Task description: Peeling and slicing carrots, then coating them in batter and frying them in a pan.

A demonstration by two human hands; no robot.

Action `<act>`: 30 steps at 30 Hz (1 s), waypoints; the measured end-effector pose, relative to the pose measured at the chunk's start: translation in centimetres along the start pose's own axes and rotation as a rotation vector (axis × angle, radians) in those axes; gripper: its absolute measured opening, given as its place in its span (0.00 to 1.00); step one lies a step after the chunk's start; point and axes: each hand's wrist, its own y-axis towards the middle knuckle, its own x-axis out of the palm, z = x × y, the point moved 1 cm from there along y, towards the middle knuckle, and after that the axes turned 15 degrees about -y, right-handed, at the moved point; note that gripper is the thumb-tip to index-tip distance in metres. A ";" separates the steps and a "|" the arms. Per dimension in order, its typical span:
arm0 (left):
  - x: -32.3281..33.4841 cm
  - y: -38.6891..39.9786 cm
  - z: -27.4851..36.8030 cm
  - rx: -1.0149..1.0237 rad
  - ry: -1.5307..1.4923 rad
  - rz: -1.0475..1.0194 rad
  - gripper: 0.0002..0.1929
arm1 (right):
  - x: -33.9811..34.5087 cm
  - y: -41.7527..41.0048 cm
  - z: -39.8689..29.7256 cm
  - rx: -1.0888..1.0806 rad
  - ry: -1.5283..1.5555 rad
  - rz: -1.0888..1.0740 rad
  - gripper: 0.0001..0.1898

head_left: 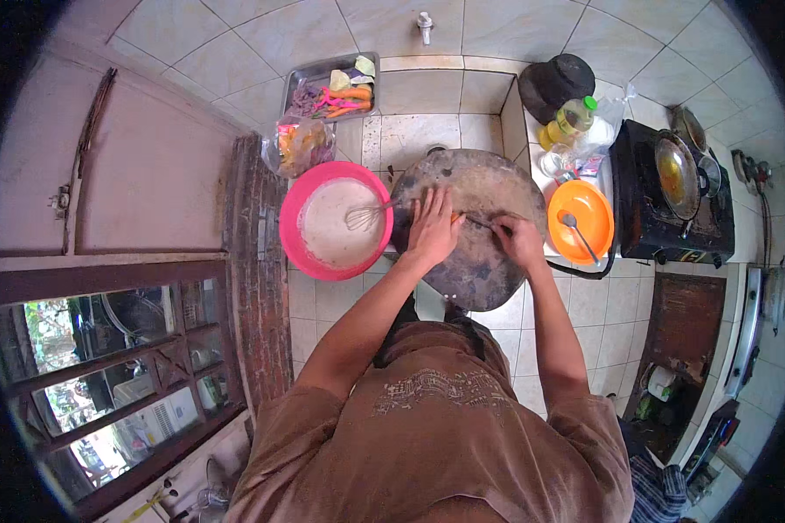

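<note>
My left hand [434, 227] lies palm down on a round, dark-stained chopping board [477, 274], its fingers stretched forward. A small orange piece [456, 217] shows by the left thumb; whether it is carrot or part of a tool is unclear. My right hand [518, 240] is closed around one end of a slim dark tool, apparently a knife [477, 221], which points left toward the orange piece. At the board's left edge stands a pink basin [288, 229] of pale batter [330, 225]. A wire whisk [364, 218] rests in it, its handle reaching over the board.
A metal tray [292, 82] holds carrots [350, 95] and cut cabbage [305, 98]. Below it is a plastic bag of food [301, 147]. To the right sit an orange bowl [566, 248] with a spoon [579, 235], an oil bottle [572, 118], and a stove [700, 238] bearing a pan [677, 173].
</note>
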 end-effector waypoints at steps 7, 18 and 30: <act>2.0 -0.4 0.3 -0.007 -0.011 0.017 0.33 | 0.9 4.9 -0.2 0.024 -0.063 0.104 0.10; 0.1 4.0 -2.3 -0.158 0.036 -0.013 0.37 | -2.9 0.8 1.7 -0.189 -0.009 -0.072 0.07; 0.7 5.1 -1.6 -0.024 -0.006 -0.085 0.41 | -2.2 5.1 0.7 -0.060 0.087 0.218 0.10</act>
